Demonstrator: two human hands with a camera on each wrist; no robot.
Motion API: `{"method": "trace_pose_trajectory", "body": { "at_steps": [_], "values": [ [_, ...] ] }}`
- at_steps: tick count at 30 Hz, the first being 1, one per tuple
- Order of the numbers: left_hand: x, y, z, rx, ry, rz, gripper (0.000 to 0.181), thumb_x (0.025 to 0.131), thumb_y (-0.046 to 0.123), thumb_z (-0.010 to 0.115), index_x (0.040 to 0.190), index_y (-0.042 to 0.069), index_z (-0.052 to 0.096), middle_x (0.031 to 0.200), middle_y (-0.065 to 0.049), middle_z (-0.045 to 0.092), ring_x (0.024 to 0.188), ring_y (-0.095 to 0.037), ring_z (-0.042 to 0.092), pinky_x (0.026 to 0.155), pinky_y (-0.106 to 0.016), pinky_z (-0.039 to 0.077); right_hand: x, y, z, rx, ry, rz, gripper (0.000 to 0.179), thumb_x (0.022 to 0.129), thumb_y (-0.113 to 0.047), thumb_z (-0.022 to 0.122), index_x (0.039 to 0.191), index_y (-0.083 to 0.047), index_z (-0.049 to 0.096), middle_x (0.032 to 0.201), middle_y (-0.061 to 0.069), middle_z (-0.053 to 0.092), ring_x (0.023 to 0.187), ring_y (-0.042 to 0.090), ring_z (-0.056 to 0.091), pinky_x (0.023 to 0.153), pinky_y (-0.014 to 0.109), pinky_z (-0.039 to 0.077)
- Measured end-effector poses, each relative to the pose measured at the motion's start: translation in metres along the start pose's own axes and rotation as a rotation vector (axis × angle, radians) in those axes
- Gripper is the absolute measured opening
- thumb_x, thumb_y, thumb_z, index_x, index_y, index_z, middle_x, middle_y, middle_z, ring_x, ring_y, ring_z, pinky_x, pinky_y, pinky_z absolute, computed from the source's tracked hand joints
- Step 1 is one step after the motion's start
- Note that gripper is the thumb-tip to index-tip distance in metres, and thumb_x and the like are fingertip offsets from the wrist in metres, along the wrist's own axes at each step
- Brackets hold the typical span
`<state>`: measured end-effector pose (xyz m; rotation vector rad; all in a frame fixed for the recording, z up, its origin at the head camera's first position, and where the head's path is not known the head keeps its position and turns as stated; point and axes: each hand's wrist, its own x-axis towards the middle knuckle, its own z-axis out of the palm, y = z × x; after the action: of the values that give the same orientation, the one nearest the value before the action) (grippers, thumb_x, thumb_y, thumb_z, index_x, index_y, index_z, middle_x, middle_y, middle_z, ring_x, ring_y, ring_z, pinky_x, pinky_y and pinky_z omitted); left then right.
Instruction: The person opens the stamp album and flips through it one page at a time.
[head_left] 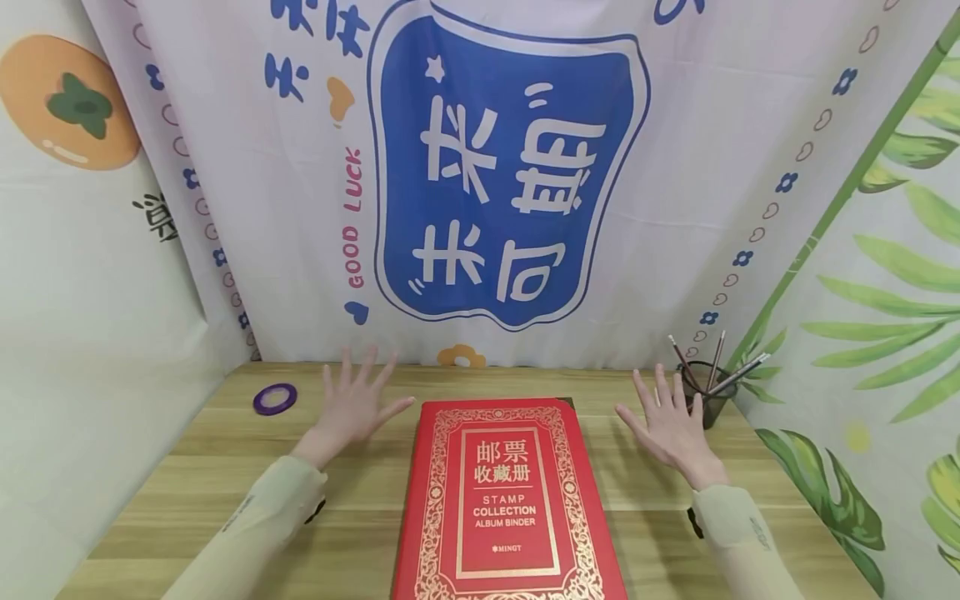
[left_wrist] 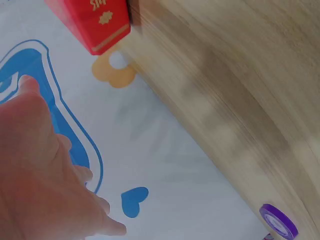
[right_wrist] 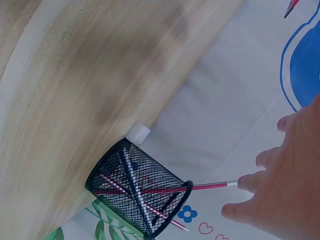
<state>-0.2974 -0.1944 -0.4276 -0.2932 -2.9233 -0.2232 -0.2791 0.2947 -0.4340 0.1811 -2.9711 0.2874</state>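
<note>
A red stamp album binder [head_left: 505, 500] with gold ornament and lettering lies on the wooden table between both hands. To its left, my left hand [head_left: 352, 412] is held with fingers spread and grips nothing; in the left wrist view the same hand [left_wrist: 45, 170] shows at the left edge. On the other side, my right hand [head_left: 675, 425] also has its fingers spread, holding nothing. It is nearest to a black mesh pen cup [head_left: 708, 392] with several pencils. In the right wrist view the fingers of the right hand [right_wrist: 285, 180] appear near the pencil ends, apparently apart from them.
A purple tape roll [head_left: 274, 398] lies at the table's back left. Beside the pen cup's base is a small white block [right_wrist: 137, 132]. A printed cloth [head_left: 300, 250] hangs behind the table's back edge, with patterned walls at both sides.
</note>
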Motion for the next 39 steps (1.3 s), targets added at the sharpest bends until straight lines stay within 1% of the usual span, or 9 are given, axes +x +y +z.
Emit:
{"method": "trace_pose_trajectory", "body": {
  "at_steps": [5, 10, 15, 19, 24, 29, 33, 36, 39],
  "values": [
    [-0.005, 0.008, 0.001, -0.034, 0.01, 0.035, 0.085, 0.092, 0.066, 0.05, 0.159, 0.022, 0.023, 0.167, -0.016, 0.009, 0.149, -0.056, -0.003, 0.112, -0.08, 0.003, -0.005, -0.005, -0.004, 0.023, -0.006, -0.024, 0.08, 0.1, -0.065, 0.031, 0.161, -0.018, 0.009, 0.166, 0.023, -0.006, 0.149, 0.054, -0.004, 0.113, 0.077, -0.002],
    [-0.016, 0.019, 0.007, -0.113, 0.002, 0.108, 0.085, 0.093, 0.063, 0.053, 0.159, 0.019, 0.024, 0.166, -0.017, 0.011, 0.15, -0.055, 0.0, 0.112, -0.079, 0.004, -0.015, -0.013, -0.006, 0.033, -0.018, -0.061, 0.08, 0.1, -0.063, 0.034, 0.16, -0.013, 0.014, 0.165, 0.025, 0.0, 0.149, 0.055, 0.001, 0.115, 0.075, -0.003],
    [-0.031, 0.031, 0.012, -0.16, -0.033, 0.166, 0.085, 0.093, 0.06, 0.056, 0.159, 0.017, 0.022, 0.166, -0.017, 0.013, 0.15, -0.054, 0.003, 0.112, -0.079, 0.007, -0.027, -0.023, -0.003, 0.006, 0.005, -0.124, 0.079, 0.099, -0.06, 0.042, 0.158, -0.009, 0.024, 0.163, 0.028, 0.013, 0.148, 0.055, 0.009, 0.116, 0.075, 0.006],
    [-0.043, 0.04, 0.015, -0.154, -0.07, 0.21, 0.087, 0.092, 0.06, 0.057, 0.159, 0.015, 0.022, 0.166, -0.017, 0.013, 0.151, -0.051, 0.005, 0.113, -0.078, 0.012, -0.038, -0.032, 0.001, 0.012, -0.007, -0.16, 0.076, 0.1, -0.055, 0.046, 0.156, -0.007, 0.028, 0.162, 0.027, 0.02, 0.147, 0.055, 0.014, 0.116, 0.073, 0.013],
    [-0.057, 0.05, 0.019, -0.158, -0.135, 0.259, 0.089, 0.091, 0.063, 0.057, 0.158, 0.014, 0.024, 0.167, -0.017, 0.013, 0.153, -0.048, 0.003, 0.117, -0.074, 0.012, -0.052, -0.043, 0.006, 0.088, -0.086, -0.189, 0.074, 0.101, -0.053, 0.043, 0.153, -0.002, 0.032, 0.16, 0.026, 0.025, 0.146, 0.055, 0.02, 0.117, 0.069, 0.018],
    [-0.068, 0.057, 0.022, -0.189, -0.204, 0.294, 0.092, 0.09, 0.07, 0.052, 0.159, 0.017, 0.02, 0.168, -0.013, 0.013, 0.155, -0.042, 0.001, 0.121, -0.068, 0.011, -0.062, -0.052, 0.011, 0.19, -0.158, -0.208, 0.071, 0.103, -0.051, 0.042, 0.151, 0.001, 0.036, 0.157, 0.026, 0.032, 0.145, 0.053, 0.027, 0.118, 0.066, 0.024],
    [-0.074, 0.062, 0.022, -0.243, -0.253, 0.337, 0.093, 0.091, 0.07, 0.05, 0.159, 0.016, 0.019, 0.168, -0.013, 0.012, 0.155, -0.042, 0.002, 0.123, -0.062, 0.016, -0.067, -0.056, 0.016, 0.296, -0.206, -0.192, 0.066, 0.103, -0.049, 0.044, 0.148, -0.001, 0.042, 0.152, 0.025, 0.043, 0.143, 0.052, 0.033, 0.116, 0.067, 0.027],
    [-0.078, 0.066, 0.022, -0.274, -0.282, 0.37, 0.093, 0.091, 0.068, 0.051, 0.159, 0.013, 0.019, 0.168, -0.015, 0.012, 0.155, -0.043, 0.004, 0.122, -0.06, 0.023, -0.069, -0.058, 0.019, 0.371, -0.235, -0.169, 0.062, 0.101, -0.049, 0.048, 0.143, -0.002, 0.051, 0.144, 0.024, 0.053, 0.138, 0.049, 0.042, 0.113, 0.066, 0.033],
    [-0.081, 0.068, 0.022, -0.296, -0.301, 0.391, 0.092, 0.092, 0.067, 0.05, 0.159, 0.012, 0.019, 0.167, -0.016, 0.012, 0.154, -0.043, 0.005, 0.12, -0.06, 0.027, -0.071, -0.058, 0.02, 0.433, -0.252, -0.168, 0.056, 0.101, -0.049, 0.05, 0.136, -0.006, 0.058, 0.136, 0.017, 0.061, 0.132, 0.042, 0.052, 0.109, 0.062, 0.04]
  ]
}}
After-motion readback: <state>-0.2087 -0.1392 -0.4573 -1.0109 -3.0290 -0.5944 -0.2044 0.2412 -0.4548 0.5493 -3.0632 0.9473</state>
